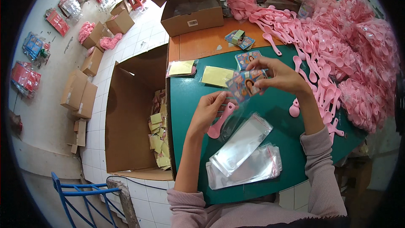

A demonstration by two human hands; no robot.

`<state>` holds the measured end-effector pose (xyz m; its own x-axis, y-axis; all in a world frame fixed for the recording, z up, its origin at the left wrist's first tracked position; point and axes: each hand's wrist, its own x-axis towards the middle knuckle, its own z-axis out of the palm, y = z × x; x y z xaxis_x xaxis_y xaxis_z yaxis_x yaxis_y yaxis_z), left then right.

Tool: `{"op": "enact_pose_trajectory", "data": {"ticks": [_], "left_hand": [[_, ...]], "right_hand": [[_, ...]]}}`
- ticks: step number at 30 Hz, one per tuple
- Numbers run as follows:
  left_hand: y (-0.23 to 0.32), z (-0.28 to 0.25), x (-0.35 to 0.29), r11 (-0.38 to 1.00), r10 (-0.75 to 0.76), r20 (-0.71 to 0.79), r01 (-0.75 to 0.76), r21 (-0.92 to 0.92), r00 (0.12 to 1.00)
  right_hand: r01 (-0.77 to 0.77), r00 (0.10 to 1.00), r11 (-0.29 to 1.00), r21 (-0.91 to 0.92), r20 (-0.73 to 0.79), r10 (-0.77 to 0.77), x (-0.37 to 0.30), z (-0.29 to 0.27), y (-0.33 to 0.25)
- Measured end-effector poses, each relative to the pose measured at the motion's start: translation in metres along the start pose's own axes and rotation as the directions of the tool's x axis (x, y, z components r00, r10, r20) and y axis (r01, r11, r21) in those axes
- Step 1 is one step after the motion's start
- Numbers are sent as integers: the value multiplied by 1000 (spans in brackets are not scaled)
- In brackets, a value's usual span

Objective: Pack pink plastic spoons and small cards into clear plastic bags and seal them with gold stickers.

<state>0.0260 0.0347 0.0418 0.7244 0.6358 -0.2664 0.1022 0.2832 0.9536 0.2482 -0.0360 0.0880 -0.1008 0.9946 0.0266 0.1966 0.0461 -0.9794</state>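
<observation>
In front of me over the green table top (185, 114), my right hand (280, 75) pinches a blue printed card (244, 86) by its right side. My left hand (211, 107) is closed on a clear plastic bag (231, 122), just below and left of the card. A pink spoon (216, 127) hangs there, apparently inside the bag, its handle beside my left fingertips. The card's lower left corner is close to those fingers; whether it touches the bag I cannot tell. Beyond my hands lie a stack of similar cards (248, 58) and a packet with yellow paper (217, 76).
Clear flat bags (242, 143) lie nearest me. Loose pink spoons (327, 88) and bulging bags of spoons (367, 59) cover the right side. A deep cardboard box (130, 114) with yellow-topped packets stands left of the table. An open carton (192, 19) sits at the back.
</observation>
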Motion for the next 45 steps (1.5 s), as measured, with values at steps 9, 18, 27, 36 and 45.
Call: {"op": "enact_pose_trajectory", "data": {"ticks": [9, 18, 27, 36, 45], "left_hand": [[-8, 0, 5, 973, 18, 205, -65, 222, 979], [-9, -2, 5, 958, 127, 142, -159, 238, 982], [15, 24, -10, 769, 196, -37, -130, 626, 980], [-6, -31, 0, 890, 130, 220, -212, 404, 967], [-11, -18, 5, 780, 378, 75, -361, 511, 923]], "right_hand": [[11, 964, 959, -285, 257, 65, -1, 5, 7], [-114, 984, 986, -122, 124, 129, 2, 14, 5], [120, 980, 942, -313, 189, -62, 12, 38, 29], [26, 995, 971, -238, -87, -48, 16, 16, 35], [-60, 971, 838, -543, -226, -78, 9, 7, 21]]}}
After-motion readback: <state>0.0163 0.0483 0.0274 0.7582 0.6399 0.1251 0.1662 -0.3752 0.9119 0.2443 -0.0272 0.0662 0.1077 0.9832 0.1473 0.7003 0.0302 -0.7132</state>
